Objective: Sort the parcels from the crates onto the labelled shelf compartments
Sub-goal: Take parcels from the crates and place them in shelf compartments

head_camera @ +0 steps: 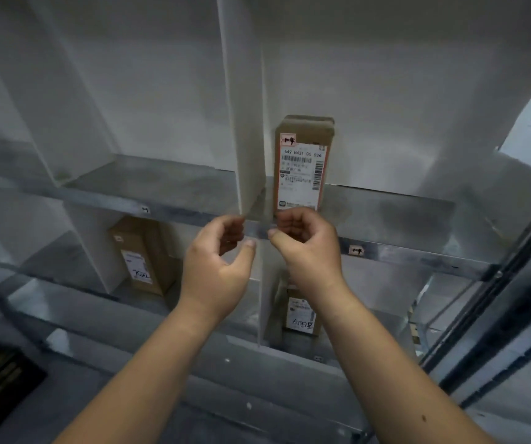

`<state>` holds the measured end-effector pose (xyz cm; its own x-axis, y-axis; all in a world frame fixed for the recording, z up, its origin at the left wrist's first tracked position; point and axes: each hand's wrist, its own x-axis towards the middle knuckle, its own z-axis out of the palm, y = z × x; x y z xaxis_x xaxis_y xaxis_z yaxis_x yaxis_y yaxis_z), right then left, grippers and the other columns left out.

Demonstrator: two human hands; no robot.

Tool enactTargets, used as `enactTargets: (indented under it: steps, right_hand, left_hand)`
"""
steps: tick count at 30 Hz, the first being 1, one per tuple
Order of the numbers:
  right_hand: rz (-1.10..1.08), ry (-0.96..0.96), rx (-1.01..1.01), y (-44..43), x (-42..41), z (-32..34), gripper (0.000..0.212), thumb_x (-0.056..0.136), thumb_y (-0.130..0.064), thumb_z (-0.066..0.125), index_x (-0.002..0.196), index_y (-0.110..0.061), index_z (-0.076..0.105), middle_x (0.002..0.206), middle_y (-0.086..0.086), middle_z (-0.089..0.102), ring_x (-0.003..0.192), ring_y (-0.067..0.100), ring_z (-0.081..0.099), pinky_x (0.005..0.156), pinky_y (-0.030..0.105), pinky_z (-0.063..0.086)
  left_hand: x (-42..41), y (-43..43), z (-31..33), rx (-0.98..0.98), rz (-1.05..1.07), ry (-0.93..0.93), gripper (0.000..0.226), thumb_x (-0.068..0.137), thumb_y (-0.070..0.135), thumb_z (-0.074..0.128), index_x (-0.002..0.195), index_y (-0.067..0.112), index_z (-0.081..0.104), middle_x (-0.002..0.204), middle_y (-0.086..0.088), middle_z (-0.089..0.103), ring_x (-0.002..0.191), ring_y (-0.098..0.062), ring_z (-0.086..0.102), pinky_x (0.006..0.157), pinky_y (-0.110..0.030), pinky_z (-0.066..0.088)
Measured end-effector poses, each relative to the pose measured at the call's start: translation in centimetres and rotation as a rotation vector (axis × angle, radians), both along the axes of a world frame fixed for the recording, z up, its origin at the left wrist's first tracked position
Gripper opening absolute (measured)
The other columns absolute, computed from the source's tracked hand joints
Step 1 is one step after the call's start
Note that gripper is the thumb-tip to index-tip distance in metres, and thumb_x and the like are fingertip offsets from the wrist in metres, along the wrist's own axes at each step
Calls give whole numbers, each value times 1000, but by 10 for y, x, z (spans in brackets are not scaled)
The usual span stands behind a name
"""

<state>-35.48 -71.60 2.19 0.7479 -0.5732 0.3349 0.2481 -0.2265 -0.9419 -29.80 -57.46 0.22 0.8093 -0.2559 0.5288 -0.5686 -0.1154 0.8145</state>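
Our left hand (219, 267) and right hand (305, 248) hover at the shelf edge (402, 256), fingers loosely curled, empty. Just beyond the right, the parcel (302, 165) sits right of the divider (244, 139), label facing us, probably to match the edge tag (356, 250).

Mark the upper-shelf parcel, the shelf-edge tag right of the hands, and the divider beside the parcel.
upper-shelf parcel (301, 174): head view, its shipping label.
shelf-edge tag (356, 250): head view, tag's middle.
divider (246, 123): head view, its front face.
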Motion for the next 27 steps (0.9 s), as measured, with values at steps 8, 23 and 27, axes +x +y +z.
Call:
enactTargets:
  steps: [8, 23, 27]
  right_hand:
    - [368, 94, 64, 97, 34, -34, 23, 83, 8, 75, 89, -14, 70, 87, 3, 72, 81, 12, 67, 78, 26, 56]
    - [897, 163, -51, 409, 139, -63, 20, 83, 16, 73, 98, 4, 69, 86, 9, 67, 76, 11, 63, 74, 19, 53]
    - [1008, 189, -33, 489, 164, -75, 23, 84, 12, 74, 93, -8, 68, 89, 7, 69, 83, 15, 65, 84, 32, 57]
  left_hand:
    - [-2, 117, -40, 96, 287, 137, 30, 84, 30, 70, 113, 31, 68, 105, 3, 72, 94, -10, 71, 89, -35, 61]
    - [30, 417, -65, 124, 687, 210, 24, 81, 40, 67, 103, 33, 69, 100, 5, 74, 87, -14, 72, 82, -42, 62]
    - [36, 494, -63, 161, 772, 237, 19, 84, 32, 71, 103, 34, 70, 98, 10, 74, 89, -7, 71, 84, -35, 62]
